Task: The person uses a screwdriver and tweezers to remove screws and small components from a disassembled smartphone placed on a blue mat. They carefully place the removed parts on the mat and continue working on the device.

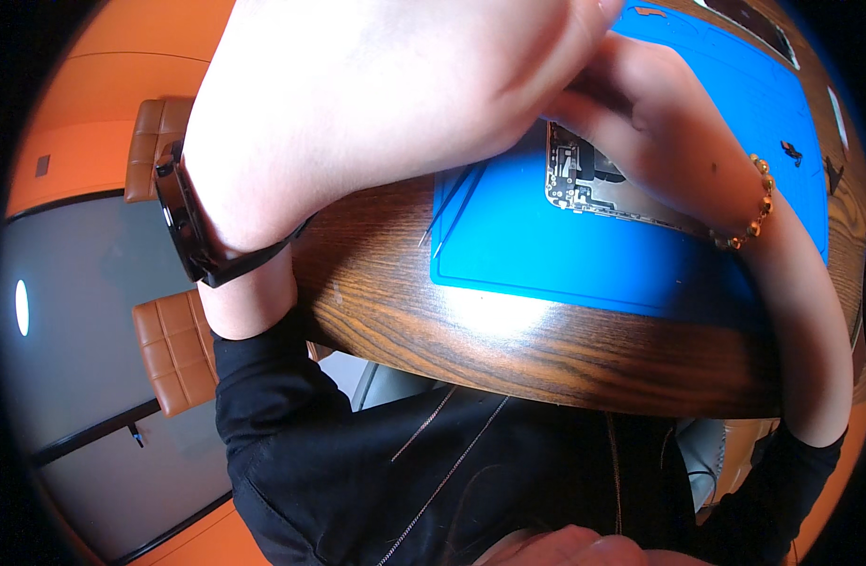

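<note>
My left hand (pixel 433 78), with a black watch on its wrist, looms close to the camera across the top. Its fingers are mostly cut off or hidden. Partly beneath it, my right hand (pixel 641 106) is bent over an opened smartphone housing (pixel 566 173) with exposed internal parts. A beaded gold bracelet circles the right wrist. The right fingertips are covered, so what either hand holds is not visible. The phone housing lies on a blue repair mat (pixel 510 247). Dark tweezers (pixel 452 201) with thin metal tips rest across the mat's left edge.
Small black parts (pixel 792 153) lie on the mat's right side, and a copper-coloured piece (pixel 650 11) near its top. Beyond the mat, a dark phone screen (pixel 751 25) and a white strip (pixel 837 117) sit on the wooden table (pixel 376 297). Brown padded chairs (pixel 177 354) stand at left.
</note>
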A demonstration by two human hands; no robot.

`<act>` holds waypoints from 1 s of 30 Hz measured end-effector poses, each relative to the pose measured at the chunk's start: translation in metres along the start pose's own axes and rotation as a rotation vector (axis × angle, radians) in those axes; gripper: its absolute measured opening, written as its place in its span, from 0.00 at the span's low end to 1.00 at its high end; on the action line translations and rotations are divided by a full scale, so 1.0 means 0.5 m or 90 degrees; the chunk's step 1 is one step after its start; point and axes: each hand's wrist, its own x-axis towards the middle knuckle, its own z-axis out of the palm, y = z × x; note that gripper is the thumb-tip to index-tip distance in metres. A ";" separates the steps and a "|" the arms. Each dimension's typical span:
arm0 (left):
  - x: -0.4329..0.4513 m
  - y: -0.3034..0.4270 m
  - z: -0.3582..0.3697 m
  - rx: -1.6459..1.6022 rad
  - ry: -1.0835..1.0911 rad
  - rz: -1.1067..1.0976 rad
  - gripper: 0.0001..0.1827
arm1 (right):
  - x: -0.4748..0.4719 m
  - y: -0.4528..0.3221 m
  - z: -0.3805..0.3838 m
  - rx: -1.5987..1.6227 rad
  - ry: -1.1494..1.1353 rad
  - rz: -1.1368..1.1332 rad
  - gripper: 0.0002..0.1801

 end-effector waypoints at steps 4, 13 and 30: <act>0.006 0.013 -0.011 -0.012 -0.044 -0.014 0.20 | -0.009 0.001 -0.006 -0.022 -0.028 0.010 0.12; 0.004 0.012 -0.006 -0.007 -0.028 -0.006 0.18 | -0.003 0.007 0.005 0.057 -0.002 -0.001 0.14; 0.007 -0.022 0.012 -0.075 -0.052 -0.020 0.19 | 0.021 -0.042 -0.003 0.111 0.064 0.011 0.11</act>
